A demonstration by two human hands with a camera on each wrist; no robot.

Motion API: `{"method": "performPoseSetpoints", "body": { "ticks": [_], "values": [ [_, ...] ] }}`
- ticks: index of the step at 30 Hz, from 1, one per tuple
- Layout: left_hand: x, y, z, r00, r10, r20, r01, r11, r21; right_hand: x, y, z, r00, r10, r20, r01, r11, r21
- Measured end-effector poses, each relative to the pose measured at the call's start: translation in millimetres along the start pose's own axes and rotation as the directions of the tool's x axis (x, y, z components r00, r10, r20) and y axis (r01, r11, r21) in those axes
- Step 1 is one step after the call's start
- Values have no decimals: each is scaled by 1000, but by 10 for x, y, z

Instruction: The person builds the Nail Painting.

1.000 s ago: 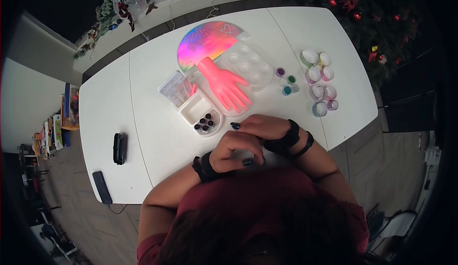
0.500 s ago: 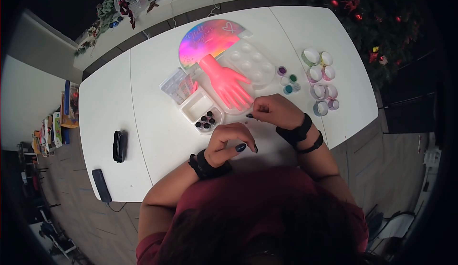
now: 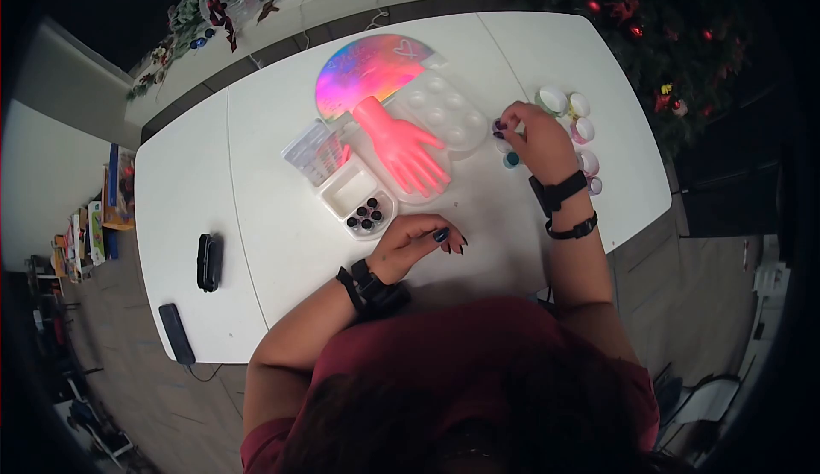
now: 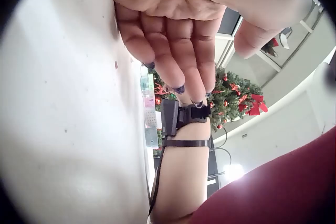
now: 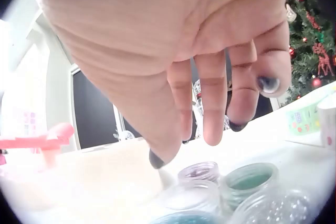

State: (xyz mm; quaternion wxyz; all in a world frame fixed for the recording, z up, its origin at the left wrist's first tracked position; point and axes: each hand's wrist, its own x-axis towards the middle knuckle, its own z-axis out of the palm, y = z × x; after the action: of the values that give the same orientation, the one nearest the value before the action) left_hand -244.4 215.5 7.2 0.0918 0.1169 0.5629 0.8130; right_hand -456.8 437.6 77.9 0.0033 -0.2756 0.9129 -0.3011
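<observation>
My right hand (image 3: 547, 145) hangs above a group of small open jars, fingers loosely bent downward and apart. In the right wrist view its thumb and fingers (image 5: 212, 103) are over a purple jar (image 5: 199, 171), with a green jar (image 5: 249, 183), a white one (image 5: 190, 198) and a silvery glitter jar (image 5: 275, 209) nearer the camera. I see nothing held there. A teal jar (image 3: 511, 160) shows left of that hand in the head view. My left hand (image 3: 414, 246) is low over the white table, fingers relaxed and empty; the left wrist view shows its palm (image 4: 168, 1).
A pink model hand (image 3: 401, 149) lies by a clear round-welled palette (image 3: 444, 111) and an iridescent half-round board (image 3: 367, 68). Beside them are a white tray (image 3: 325, 190) with several black-capped bottles (image 3: 366, 212) and a clear case (image 3: 312, 154). Patterned tubs (image 3: 553, 100) stand right.
My right hand has moved away from the left hand, forward and right, to the small jars. My left hand has shifted slightly, its fingers now less bent.
</observation>
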Motion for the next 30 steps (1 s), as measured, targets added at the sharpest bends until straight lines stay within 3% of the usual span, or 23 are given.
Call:
{"method": "performPoseSetpoints", "body": {
  "ticks": [1,2,5,8,9,11,12,14,18,23,27,30],
  "values": [
    [-2,7,-9,1000,-16,16,16,1000,5,71,64,63,993,-74,-94,68,995,-70],
    [-3,2,-11,1000,-13,15,13,1000,5,118,135,120,993,-78,-94,71,995,-71],
    [8,1,-10,999,-36,4,36,999,29,260,187,179,995,-59,76,78,958,-276],
    [9,46,0,997,-76,11,75,995,72,408,34,165,999,-20,50,35,948,-317],
    [9,54,5,996,-90,14,89,993,81,461,-46,142,998,-23,50,38,947,-320],
    [9,55,3,994,-104,18,102,991,90,562,-372,90,992,-98,-75,90,991,-103],
    [8,48,-4,994,-104,27,100,989,107,636,-436,144,992,-98,-76,90,990,-105],
    [3,23,-28,994,-101,35,96,987,125,778,-541,271,957,-288,24,287,958,29],
    [-18,18,-50,995,-67,71,64,997,53,854,-783,521,932,-356,70,362,925,-116],
    [-38,15,-49,996,-50,76,49,999,13,894,-825,680,959,-262,104,281,924,-259],
    [-30,12,-54,994,-80,81,78,997,19,918,-782,678,959,-260,115,281,926,-252],
    [-30,-7,-36,996,-58,70,57,998,19,879,-649,563,924,-369,99,382,900,-210]
  ]
}}
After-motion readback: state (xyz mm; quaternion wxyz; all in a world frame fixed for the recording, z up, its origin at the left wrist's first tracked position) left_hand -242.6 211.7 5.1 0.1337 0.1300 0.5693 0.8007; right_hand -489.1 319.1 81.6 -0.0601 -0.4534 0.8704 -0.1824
